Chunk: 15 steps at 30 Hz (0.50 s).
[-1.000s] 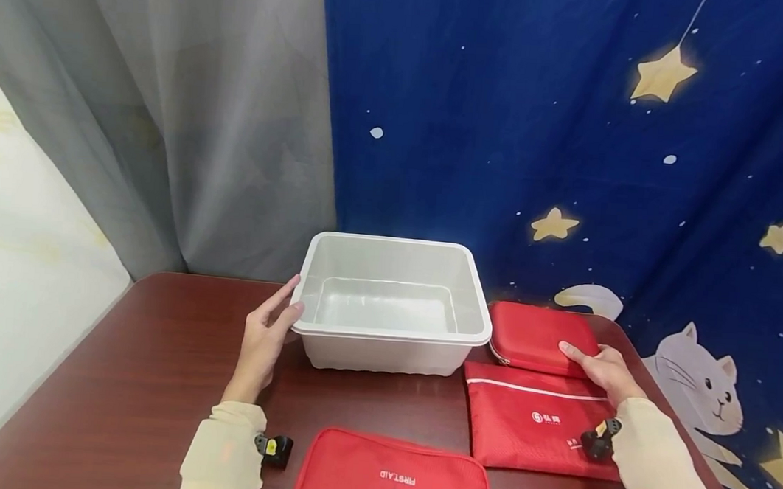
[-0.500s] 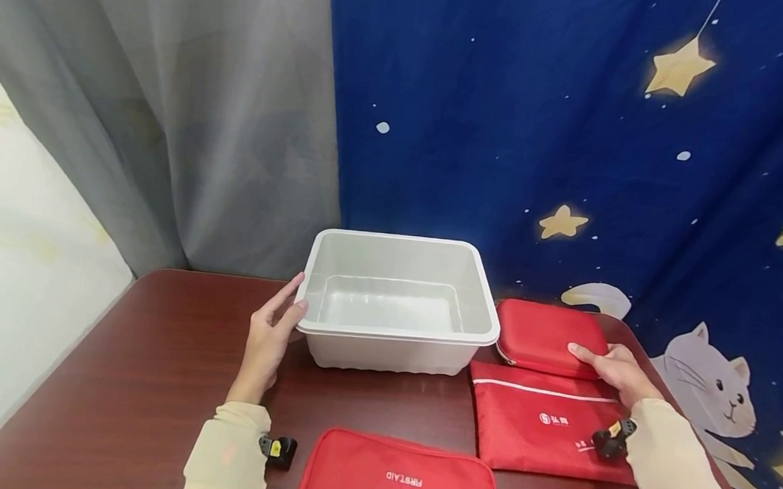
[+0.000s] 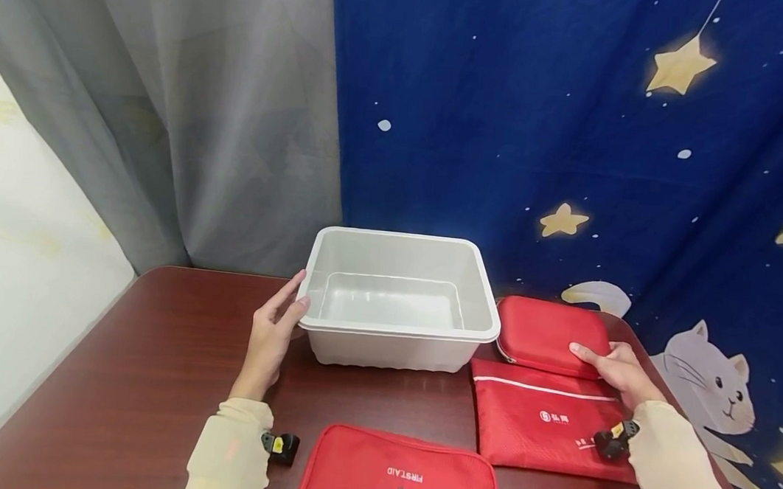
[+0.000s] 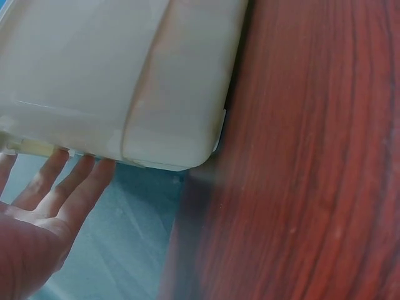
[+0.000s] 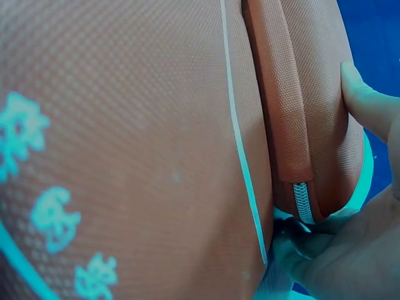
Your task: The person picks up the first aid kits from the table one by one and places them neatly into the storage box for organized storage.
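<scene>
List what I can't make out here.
- Head: the first-aid bag's near end, past the bottom edge.
- Head: a patch of the flat pouch, behind the right wrist's camera.
- Left wrist: part of the left hand, past the left edge.
- Right wrist: part of the red case, past the top edge.

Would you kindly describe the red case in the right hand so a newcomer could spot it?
On the reddish-brown table, find the pale bin. The red case is just to its right, gripped by the right hand. Unlike the pouch and FIRST AID bag, its visible surface is plain red, without white print.
</scene>
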### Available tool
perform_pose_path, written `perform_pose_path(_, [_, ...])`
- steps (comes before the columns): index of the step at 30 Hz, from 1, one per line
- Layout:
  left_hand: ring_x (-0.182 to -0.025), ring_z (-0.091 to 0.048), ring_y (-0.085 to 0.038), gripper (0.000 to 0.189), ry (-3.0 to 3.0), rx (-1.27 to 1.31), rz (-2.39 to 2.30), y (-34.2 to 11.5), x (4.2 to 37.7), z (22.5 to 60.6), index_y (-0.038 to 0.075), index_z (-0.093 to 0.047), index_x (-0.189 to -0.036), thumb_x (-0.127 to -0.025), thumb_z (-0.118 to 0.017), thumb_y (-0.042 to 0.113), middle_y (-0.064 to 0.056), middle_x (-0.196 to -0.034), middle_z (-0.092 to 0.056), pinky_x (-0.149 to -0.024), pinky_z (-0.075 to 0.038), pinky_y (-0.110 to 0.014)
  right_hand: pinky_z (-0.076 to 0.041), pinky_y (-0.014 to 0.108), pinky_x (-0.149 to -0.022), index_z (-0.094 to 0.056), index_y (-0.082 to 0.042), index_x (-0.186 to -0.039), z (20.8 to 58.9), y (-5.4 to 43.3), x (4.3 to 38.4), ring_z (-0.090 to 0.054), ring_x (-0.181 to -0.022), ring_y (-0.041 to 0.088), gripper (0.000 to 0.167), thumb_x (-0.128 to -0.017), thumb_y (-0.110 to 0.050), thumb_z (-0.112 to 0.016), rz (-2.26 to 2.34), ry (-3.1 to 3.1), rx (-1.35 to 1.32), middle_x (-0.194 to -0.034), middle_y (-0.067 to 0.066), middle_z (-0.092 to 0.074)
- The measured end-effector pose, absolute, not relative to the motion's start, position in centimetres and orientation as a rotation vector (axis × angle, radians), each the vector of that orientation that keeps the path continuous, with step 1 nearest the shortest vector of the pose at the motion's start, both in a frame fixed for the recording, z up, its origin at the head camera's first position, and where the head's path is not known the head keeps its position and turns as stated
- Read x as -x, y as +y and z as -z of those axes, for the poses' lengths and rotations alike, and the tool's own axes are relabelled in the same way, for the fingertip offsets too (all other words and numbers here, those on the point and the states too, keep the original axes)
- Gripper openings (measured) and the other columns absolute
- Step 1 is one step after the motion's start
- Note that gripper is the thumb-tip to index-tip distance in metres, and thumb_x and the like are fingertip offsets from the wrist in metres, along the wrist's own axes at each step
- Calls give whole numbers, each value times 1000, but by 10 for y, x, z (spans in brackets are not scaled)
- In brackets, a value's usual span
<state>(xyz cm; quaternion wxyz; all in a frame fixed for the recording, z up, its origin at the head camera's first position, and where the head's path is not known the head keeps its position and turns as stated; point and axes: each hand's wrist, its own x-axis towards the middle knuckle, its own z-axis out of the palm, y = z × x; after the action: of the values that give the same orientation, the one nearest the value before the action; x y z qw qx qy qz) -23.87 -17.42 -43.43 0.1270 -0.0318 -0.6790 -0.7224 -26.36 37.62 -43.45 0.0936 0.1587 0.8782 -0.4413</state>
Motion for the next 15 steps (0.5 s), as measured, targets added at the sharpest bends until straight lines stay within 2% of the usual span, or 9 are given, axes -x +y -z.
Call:
perform_pose_path(7, [-117,-58,-31,47,-1974,88,2107,-174,239,434,23,-51,-148,-101,-58,22,-14,-140,-55,-86,-55,-29,-59,37,-73,-30,16,-132,433,376,264,-66,-77,19,90,-91,-55,-65,1315,2625,-473,-100,21,-65])
perform_pose_path(11, [-115,-60,-25,47,-1958,104,2108,-172,239,434,23,-51,-147,-101,-58,22,-14,-140,-55,-88,-55,-30,-58,40,-77,-25,18,-135,430,374,263,-65,-83,26,96,-90,-57,-64,1287,2644,-491,-110,30,-58])
perform_pose_path(15, [-116,-60,-27,47,-1932,112,2117,-171,239,434,22,-52,-147,-101,-58,19,-18,-141,-53,-87,-55,-30,-57,44,-83,-19,19,-140,429,373,264,-63,-93,33,101,-91,-58,-62,1271,2663,-496,-121,36,-50])
